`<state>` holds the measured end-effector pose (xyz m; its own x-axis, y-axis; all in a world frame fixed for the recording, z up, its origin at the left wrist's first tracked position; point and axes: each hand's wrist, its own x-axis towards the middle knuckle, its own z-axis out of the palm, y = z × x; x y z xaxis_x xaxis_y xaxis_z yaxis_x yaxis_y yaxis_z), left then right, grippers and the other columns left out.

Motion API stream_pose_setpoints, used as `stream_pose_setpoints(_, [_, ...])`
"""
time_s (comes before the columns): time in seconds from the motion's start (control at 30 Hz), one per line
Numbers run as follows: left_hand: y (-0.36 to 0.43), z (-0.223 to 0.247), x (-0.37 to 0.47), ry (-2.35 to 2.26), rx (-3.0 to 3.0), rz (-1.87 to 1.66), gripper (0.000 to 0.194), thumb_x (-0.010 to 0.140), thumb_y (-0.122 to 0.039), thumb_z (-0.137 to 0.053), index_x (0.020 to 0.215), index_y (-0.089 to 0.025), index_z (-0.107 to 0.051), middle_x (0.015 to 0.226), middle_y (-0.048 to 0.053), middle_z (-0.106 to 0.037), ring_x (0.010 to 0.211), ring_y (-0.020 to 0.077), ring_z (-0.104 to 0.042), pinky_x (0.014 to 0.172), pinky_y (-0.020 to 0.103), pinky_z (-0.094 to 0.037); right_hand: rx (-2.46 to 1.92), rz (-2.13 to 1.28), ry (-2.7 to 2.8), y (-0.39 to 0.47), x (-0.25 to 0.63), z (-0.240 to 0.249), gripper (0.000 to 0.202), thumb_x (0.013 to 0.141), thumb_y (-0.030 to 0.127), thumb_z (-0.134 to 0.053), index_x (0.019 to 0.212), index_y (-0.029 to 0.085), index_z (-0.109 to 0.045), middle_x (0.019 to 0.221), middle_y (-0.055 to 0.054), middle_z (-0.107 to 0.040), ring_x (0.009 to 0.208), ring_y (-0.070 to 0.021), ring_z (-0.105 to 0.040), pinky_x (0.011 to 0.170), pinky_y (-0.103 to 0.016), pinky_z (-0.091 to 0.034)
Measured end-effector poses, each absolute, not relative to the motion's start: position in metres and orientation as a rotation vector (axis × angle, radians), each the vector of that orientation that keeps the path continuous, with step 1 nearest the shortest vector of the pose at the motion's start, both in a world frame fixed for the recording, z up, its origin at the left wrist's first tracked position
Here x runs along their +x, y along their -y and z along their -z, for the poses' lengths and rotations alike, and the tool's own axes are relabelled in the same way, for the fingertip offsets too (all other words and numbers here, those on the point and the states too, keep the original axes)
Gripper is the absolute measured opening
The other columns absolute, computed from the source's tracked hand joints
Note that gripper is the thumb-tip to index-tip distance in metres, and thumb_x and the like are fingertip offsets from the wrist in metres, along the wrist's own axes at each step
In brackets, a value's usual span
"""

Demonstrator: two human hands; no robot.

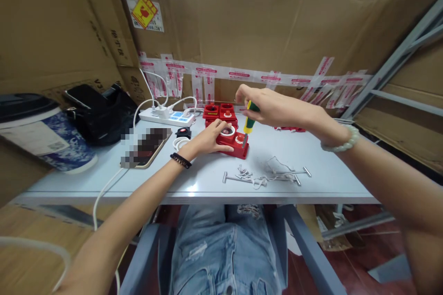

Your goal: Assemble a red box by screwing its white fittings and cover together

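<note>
Cardboard-walled desk (207,184): our left hand (207,140) presses the front red block (232,142) flat, our right hand (268,107) grips the screwdriver (248,123) upright in it; we judge fastening midway, loose screws (244,173) unused nearby.

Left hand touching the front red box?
Touching. The head view shows the left hand lying flat on the red box, fingers over its top with no gap.
</note>
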<state>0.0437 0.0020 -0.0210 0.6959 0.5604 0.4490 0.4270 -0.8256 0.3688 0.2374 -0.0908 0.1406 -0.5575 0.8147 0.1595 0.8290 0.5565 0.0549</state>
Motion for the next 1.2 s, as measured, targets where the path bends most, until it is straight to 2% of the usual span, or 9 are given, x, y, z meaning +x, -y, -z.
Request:
stream_pose_setpoints(0.1, [-0.0049, 0.023, 0.0434, -0.775, 2.677, -0.826, 0.071, 0.072, -0.059, -0.069, 0.126, -0.02, -0.045, 0.117, 0.01, -0.048, 0.111, 0.0278, -0.053, 0.1, 0.046, -0.044, -1.317, 0.097, 2.758, 0.0933, 0.2381, -0.1443, 0.026, 0.086, 0.025, -0.05, 0.112, 0.022, -0.05, 0.107, -0.007, -0.062, 0.091, -0.0197, -0.056, 0.076, -0.033, -0.044])
stream_pose_setpoints(0.27, [-0.0044, 0.0236, 0.0432, -0.78, 2.678, -0.835, 0.068, 0.073, -0.059, -0.068, 0.124, -0.02, -0.046, 0.115, 0.009, -0.048, 0.11, 0.0277, -0.053, 0.099, 0.047, -0.044, -1.667, 0.293, 2.571, 0.0914, 0.234, -0.1405, 0.032, 0.091, 0.04, -0.044, 0.111, 0.015, -0.051, 0.09, -0.011, -0.062, 0.078, -0.0219, -0.057, 0.066, -0.035, -0.041])
stream_pose_setpoints(0.5, [-0.0048, 0.0223, 0.0434, -0.774, 2.679, -0.838, 0.069, 0.072, -0.059, -0.069, 0.125, -0.021, -0.046, 0.115, 0.009, -0.048, 0.11, 0.0277, -0.053, 0.099, 0.047, -0.044, -1.356, 0.162, 2.676, 0.0925, 0.2334, -0.1446, 0.031, 0.084, 0.023, -0.052, 0.115, 0.022, -0.049, 0.105, -0.007, -0.061, 0.09, -0.0203, -0.056, 0.073, -0.033, -0.043])
stream_pose_setpoints(0.67, [-0.0064, 0.0241, 0.0435, -0.76, 2.663, -0.85, 0.069, 0.071, -0.059, -0.07, 0.125, -0.022, -0.046, 0.116, 0.009, -0.049, 0.111, 0.028, -0.053, 0.099, 0.047, -0.043, -1.604, 0.202, 2.582, 0.0952, 0.2308, -0.142, 0.026, 0.089, 0.037, -0.05, 0.105, 0.018, -0.054, 0.091, -0.008, -0.061, 0.08, -0.0207, -0.057, 0.065, -0.033, -0.041])
stream_pose_setpoints(0.73, [-0.0065, 0.0246, 0.0435, -0.762, 2.667, -0.848, 0.069, 0.072, -0.059, -0.069, 0.124, -0.022, -0.046, 0.116, 0.009, -0.048, 0.111, 0.0276, -0.053, 0.1, 0.046, -0.043, -1.631, 0.197, 2.542, 0.0939, 0.2307, -0.1406, 0.024, 0.091, 0.036, -0.046, 0.105, 0.018, -0.053, 0.09, -0.008, -0.061, 0.078, -0.0195, -0.057, 0.065, -0.032, -0.041])
stream_pose_setpoints(0.87, [-0.0066, 0.0244, 0.0436, -0.757, 2.653, -0.849, 0.07, 0.071, -0.059, -0.07, 0.124, -0.02, -0.047, 0.115, 0.009, -0.049, 0.108, 0.0273, -0.054, 0.097, 0.046, -0.045, -1.519, 0.077, 2.626, 0.0935, 0.2328, -0.1421, 0.023, 0.084, 0.03, -0.054, 0.106, 0.021, -0.051, 0.099, -0.006, -0.062, 0.079, -0.0177, -0.057, 0.064, -0.031, -0.041])
stream_pose_setpoints(1.03, [-0.0053, 0.0228, 0.0439, -0.77, 2.652, -0.845, 0.068, 0.071, -0.058, -0.07, 0.124, -0.022, -0.047, 0.116, 0.009, -0.049, 0.11, 0.0285, -0.054, 0.099, 0.049, -0.043, -1.695, 0.258, 2.489, 0.0934, 0.2338, -0.1394, 0.03, 0.09, 0.045, -0.044, 0.095, 0.017, -0.053, 0.085, -0.01, -0.061, 0.073, -0.0209, -0.056, 0.061, -0.033, -0.039])
stream_pose_setpoints(1.1, [-0.0046, 0.0223, 0.0439, -0.791, 2.66, -0.835, 0.067, 0.072, -0.057, -0.07, 0.123, -0.022, -0.047, 0.115, 0.009, -0.049, 0.111, 0.0286, -0.053, 0.1, 0.049, -0.043, -1.691, 0.254, 2.46, 0.0918, 0.2351, -0.1384, 0.027, 0.092, 0.04, -0.041, 0.098, 0.017, -0.053, 0.085, -0.009, -0.062, 0.075, -0.021, -0.057, 0.062, -0.033, -0.04])
stream_pose_setpoints(1.2, [-0.0045, 0.0224, 0.0439, -0.791, 2.667, -0.829, 0.067, 0.072, -0.057, -0.07, 0.123, -0.022, -0.046, 0.116, 0.009, -0.049, 0.111, 0.0283, -0.053, 0.099, 0.047, -0.044, -1.57, 0.135, 2.547, 0.0896, 0.2382, -0.1398, 0.021, 0.086, 0.028, -0.049, 0.105, 0.019, -0.051, 0.097, -0.008, -0.063, 0.084, -0.0203, -0.057, 0.067, -0.032, -0.043])
